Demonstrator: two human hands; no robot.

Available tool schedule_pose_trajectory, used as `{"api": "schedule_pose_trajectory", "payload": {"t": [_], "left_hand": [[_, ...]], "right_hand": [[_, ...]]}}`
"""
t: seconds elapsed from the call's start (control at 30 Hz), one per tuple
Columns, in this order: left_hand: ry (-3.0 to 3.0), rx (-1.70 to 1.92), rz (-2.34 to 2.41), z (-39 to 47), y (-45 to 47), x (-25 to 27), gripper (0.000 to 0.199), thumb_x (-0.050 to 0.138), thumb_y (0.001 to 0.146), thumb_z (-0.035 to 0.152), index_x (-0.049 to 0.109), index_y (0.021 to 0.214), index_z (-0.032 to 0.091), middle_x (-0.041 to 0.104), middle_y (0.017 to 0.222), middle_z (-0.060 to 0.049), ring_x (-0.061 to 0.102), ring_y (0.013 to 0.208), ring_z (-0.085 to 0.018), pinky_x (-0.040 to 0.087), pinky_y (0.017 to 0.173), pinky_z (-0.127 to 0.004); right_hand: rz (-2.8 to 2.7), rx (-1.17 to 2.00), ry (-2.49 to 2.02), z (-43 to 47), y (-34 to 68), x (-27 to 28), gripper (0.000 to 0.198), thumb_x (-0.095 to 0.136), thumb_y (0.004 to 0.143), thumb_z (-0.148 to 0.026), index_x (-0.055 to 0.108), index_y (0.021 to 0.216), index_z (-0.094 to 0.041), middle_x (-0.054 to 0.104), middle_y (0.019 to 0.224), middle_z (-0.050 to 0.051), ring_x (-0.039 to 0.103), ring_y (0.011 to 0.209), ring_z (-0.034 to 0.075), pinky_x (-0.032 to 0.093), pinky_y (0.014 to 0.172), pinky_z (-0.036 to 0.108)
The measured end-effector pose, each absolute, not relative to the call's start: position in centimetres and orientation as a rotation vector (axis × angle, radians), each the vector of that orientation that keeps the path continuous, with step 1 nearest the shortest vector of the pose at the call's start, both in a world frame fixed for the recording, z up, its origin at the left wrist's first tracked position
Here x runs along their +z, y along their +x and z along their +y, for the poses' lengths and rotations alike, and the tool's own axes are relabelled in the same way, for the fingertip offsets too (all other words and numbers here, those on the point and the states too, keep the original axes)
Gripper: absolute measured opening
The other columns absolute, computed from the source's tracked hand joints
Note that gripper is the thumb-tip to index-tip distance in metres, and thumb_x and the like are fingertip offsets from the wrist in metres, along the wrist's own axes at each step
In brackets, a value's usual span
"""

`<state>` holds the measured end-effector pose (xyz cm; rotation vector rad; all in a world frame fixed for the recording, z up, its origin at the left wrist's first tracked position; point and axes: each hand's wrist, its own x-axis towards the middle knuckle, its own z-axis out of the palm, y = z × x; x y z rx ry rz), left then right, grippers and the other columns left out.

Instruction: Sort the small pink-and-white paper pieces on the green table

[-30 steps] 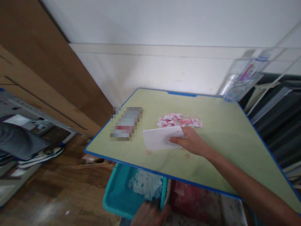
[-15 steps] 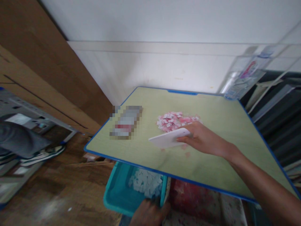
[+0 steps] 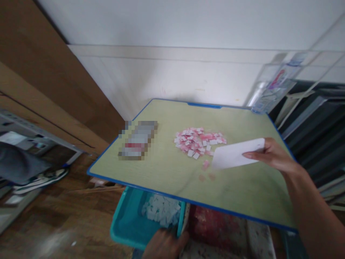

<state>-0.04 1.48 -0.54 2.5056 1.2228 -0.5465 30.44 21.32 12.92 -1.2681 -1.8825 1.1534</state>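
Note:
My right hand (image 3: 275,156) pinches one end of a flat white card (image 3: 239,153) over the right half of a pale green tabletop (image 3: 242,190). Left of the card lies a loose pile of small pink and white pieces (image 3: 191,140), with a few pink bits scattered in front of it. Below the table's front edge, my left hand (image 3: 164,244) is closed on the near right rim of a teal basin (image 3: 118,232). White scraps (image 3: 161,209) fill part of that basin. The lower part of my left hand is cut off by the frame.
A pixelated flat object (image 3: 138,140) lies at the table's left. A clear plastic bottle (image 3: 277,82) leans at the back right corner. Cardboard (image 3: 88,86) borders the left side, and a person's shoe (image 3: 43,180) shows beyond. A stained red surface (image 3: 215,223) lies under the table.
My right hand has moved right with the white card, away from the pile, uncovering more pieces. My left hand stays at the basin. The whole view has shifted slightly.

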Motion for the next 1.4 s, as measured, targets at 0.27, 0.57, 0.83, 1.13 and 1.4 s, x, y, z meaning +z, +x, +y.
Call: {"api": "schedule_pose_trajectory", "payload": {"t": [0.27, 0.57, 0.83, 1.13, 1.4], "left_hand": [[2.474, -0.535, 1.241, 1.6, 0.1, -0.2, 0.044, 0.06, 0.072, 0.035, 0.047, 0.111, 0.02, 0.058, 0.07, -0.006, 0.055, 0.061, -0.023, 0.043, 0.056, -0.031], [2.423, -0.528, 1.262, 1.7, 0.3, 0.4, 0.044, 0.062, 0.069, 0.03, 0.049, 0.11, 0.02, 0.06, 0.075, -0.009, 0.056, 0.065, -0.027, 0.044, 0.057, -0.035], [2.394, -0.592, 1.248, 2.1, 0.6, 1.4, 0.038, 0.057, 0.074, 0.032, 0.048, 0.109, 0.018, 0.06, 0.076, -0.009, 0.056, 0.067, -0.026, 0.044, 0.058, -0.035], [2.419, -0.547, 1.262, 1.9, 0.5, 0.7, 0.042, 0.062, 0.069, 0.032, 0.049, 0.107, 0.018, 0.059, 0.075, -0.007, 0.056, 0.066, -0.024, 0.044, 0.059, -0.032], [2.423, -0.565, 1.264, 1.8, 0.6, 1.3, 0.045, 0.06, 0.072, 0.031, 0.047, 0.113, 0.019, 0.06, 0.077, -0.01, 0.056, 0.067, -0.027, 0.044, 0.058, -0.037]], "right_hand": [[-1.981, 1.224, -1.262, 21.3, 28.8, 12.4, 0.024, 0.066, 0.06, -0.038, 0.069, 0.068, -0.015, 0.066, 0.059, 0.0, 0.058, 0.049, 0.014, 0.043, 0.043, 0.021], [-1.883, 1.159, -1.259, 21.3, 29.2, 12.5, 0.023, 0.067, 0.06, -0.037, 0.07, 0.071, -0.017, 0.067, 0.064, 0.001, 0.059, 0.054, 0.015, 0.046, 0.048, 0.022], [-1.814, 1.129, -1.272, 21.3, 29.7, 12.5, 0.028, 0.069, 0.057, -0.04, 0.07, 0.071, -0.016, 0.068, 0.068, 0.003, 0.06, 0.057, 0.017, 0.048, 0.05, 0.024], [-1.942, 1.214, -1.289, 21.3, 29.4, 12.3, 0.03, 0.068, 0.057, -0.04, 0.069, 0.069, -0.013, 0.067, 0.062, 0.003, 0.059, 0.051, 0.016, 0.046, 0.045, 0.023], [-1.943, 1.22, -1.247, 21.2, 28.5, 12.3, 0.031, 0.066, 0.06, -0.04, 0.07, 0.074, -0.013, 0.067, 0.065, 0.003, 0.059, 0.055, 0.016, 0.045, 0.046, 0.022]]}}
